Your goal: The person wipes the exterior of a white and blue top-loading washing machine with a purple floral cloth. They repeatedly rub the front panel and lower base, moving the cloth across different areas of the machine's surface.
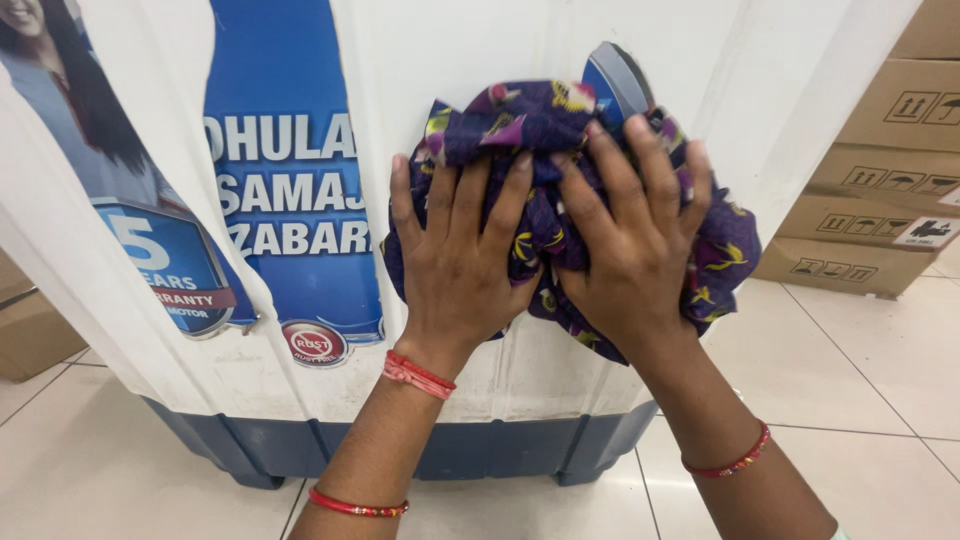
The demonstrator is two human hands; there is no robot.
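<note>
A bunched purple cloth (535, 125) with yellow and pink print is pressed against the white side of a large appliance (460, 60). My left hand (455, 255) lies flat on the cloth's left part, fingers spread upward. My right hand (630, 240) presses the cloth's right part, fingers spread and curled over its top. Both wrists wear red thread bands. A blue and grey oval sticker (612, 85) shows just above the cloth, partly covered by it.
The appliance has a dark blue base (450, 450) and a big blue poster (285, 170) on its left part. Stacked brown cardboard boxes (880, 190) stand at the right. Another box (30, 335) sits at the left. The floor is pale tile (870, 370).
</note>
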